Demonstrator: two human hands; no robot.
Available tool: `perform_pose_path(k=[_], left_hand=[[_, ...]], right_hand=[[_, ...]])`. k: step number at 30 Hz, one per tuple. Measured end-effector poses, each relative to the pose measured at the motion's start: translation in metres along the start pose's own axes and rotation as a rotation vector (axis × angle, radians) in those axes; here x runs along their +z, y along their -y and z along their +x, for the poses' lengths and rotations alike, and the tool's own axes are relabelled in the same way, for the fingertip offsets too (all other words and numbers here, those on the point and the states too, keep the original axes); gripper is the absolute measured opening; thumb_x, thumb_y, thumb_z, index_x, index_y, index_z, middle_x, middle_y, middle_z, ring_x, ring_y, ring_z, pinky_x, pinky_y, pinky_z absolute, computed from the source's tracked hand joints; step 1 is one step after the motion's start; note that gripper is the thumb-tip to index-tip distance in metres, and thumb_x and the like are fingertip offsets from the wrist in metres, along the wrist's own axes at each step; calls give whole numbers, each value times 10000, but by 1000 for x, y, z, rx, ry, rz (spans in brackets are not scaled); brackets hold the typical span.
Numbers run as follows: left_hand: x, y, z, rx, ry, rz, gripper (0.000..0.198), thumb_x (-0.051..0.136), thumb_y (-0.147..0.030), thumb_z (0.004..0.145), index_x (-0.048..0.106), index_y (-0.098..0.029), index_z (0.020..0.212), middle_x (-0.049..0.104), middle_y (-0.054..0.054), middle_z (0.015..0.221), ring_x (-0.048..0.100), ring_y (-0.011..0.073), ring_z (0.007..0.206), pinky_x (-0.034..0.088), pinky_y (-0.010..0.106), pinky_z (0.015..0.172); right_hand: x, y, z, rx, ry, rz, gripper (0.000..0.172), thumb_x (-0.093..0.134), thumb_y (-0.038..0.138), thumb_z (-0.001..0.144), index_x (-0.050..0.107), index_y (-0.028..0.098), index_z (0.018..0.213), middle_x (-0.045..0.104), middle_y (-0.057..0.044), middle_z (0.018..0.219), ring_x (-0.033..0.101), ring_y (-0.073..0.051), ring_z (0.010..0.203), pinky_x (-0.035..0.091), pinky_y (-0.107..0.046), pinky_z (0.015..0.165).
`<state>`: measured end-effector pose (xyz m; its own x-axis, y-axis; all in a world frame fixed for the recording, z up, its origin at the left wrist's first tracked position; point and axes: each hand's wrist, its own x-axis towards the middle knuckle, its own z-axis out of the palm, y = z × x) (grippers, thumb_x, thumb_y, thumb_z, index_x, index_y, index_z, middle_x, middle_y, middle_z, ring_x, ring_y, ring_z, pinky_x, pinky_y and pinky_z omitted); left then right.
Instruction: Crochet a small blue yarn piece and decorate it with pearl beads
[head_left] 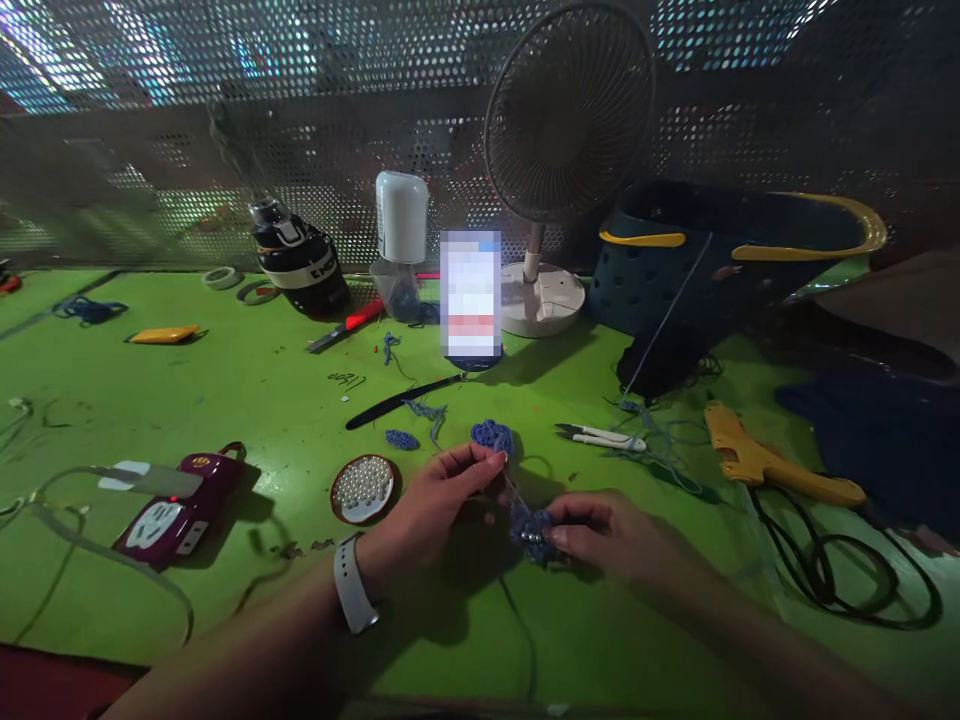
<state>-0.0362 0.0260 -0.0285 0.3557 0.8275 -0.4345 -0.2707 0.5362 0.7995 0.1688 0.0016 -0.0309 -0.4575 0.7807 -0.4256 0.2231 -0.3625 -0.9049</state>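
My right hand [600, 535] pinches a small blue crocheted piece [529, 530] between thumb and fingers. A few shiny pearl beads [531, 538] sit on that piece. My left hand [439, 500] has its thumb and forefinger closed on a thin strand of yarn [513, 488], which runs down to the crocheted piece. Just beyond the left fingertips lies another blue crocheted piece [492, 435]. A shallow dish of pearl beads [363, 488] stands left of my left hand. Near it lies a small blue crocheted oval [402, 439].
White-handled snips [604, 438] and a yellow glue gun [772, 460] lie to the right. A propped phone [471, 295], a fan [541, 300], a black bottle [304, 265] and a dark basket [660, 260] stand behind. A maroon device [180, 510] with cables is at left.
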Motion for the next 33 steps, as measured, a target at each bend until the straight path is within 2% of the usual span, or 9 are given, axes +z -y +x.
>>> perform_pose_path(k=[3, 6, 10, 12, 17, 21, 25, 27, 33], left_hand=[[2, 2, -1, 1, 1, -28, 243, 703, -376, 804, 605, -154, 792, 640, -14, 686, 565, 80, 600, 424, 200, 552], [2, 3, -4, 20, 41, -25, 281, 743, -368, 764, 619, -168, 919, 642, -22, 743, 584, 88, 647, 447, 220, 610], [2, 3, -6, 49, 158, 150, 535, 832, -196, 650, 567, -182, 1114, 658, -18, 800, 616, 120, 746, 465, 272, 735], [3, 2, -7, 56, 147, 210, 565, 810, -164, 667, 533, -179, 1159, 664, -14, 799, 624, 128, 747, 466, 296, 758], [9, 2, -8, 24, 177, 286, 614, 743, -138, 689, 451, -157, 1229, 673, -12, 751, 648, 146, 725, 484, 335, 766], [11, 10, -8, 110, 164, 459, 659, 717, -154, 679, 428, -136, 1270, 667, 5, 749, 642, 165, 707, 498, 340, 707], [9, 15, -8, 210, 129, 568, 738, 702, -108, 649, 389, -129, 1317, 679, 22, 802, 650, 177, 732, 520, 352, 726], [9, 14, -9, 259, 128, 611, 732, 690, -87, 650, 398, -126, 1320, 680, 16, 795, 648, 168, 719, 528, 339, 724], [6, 8, -11, 416, 140, 833, 465, 680, -101, 694, 608, -142, 1152, 713, 41, 819, 645, 156, 713, 527, 303, 700]], right_hand=[[0, 3, -1, 26, -3, 39, 184, 642, 353, 768, 669, 173, 745, 563, 29, 598, 458, -92, 525, 323, -220, 494], [2, 3, 0, 30, -19, 71, 163, 638, 336, 767, 659, 179, 727, 570, 25, 611, 464, -94, 533, 323, -221, 496], [4, 3, 0, 33, -26, 72, 208, 624, 362, 770, 621, 169, 693, 499, 42, 564, 435, -89, 514, 310, -224, 495], [4, 3, 0, 25, -32, 48, 234, 609, 387, 783, 613, 168, 702, 477, 44, 564, 420, -91, 515, 301, -226, 489], [3, -1, 2, -67, -83, 32, 225, 566, 420, 851, 613, 201, 837, 570, 9, 732, 497, -122, 628, 364, -237, 539], [8, -4, 10, -121, -163, 20, 202, 658, 389, 757, 594, 197, 758, 574, 9, 697, 525, -137, 639, 408, -263, 586], [10, 2, 11, -131, -230, 52, 134, 656, 313, 689, 577, 205, 686, 550, 27, 624, 506, -132, 603, 410, -264, 572], [9, 5, 10, -110, -255, 87, 123, 649, 301, 679, 573, 204, 668, 545, 32, 607, 492, -125, 583, 401, -257, 552], [2, 0, 9, -104, -346, 166, 110, 658, 273, 675, 590, 188, 658, 534, 45, 596, 461, -104, 562, 362, -237, 531]])
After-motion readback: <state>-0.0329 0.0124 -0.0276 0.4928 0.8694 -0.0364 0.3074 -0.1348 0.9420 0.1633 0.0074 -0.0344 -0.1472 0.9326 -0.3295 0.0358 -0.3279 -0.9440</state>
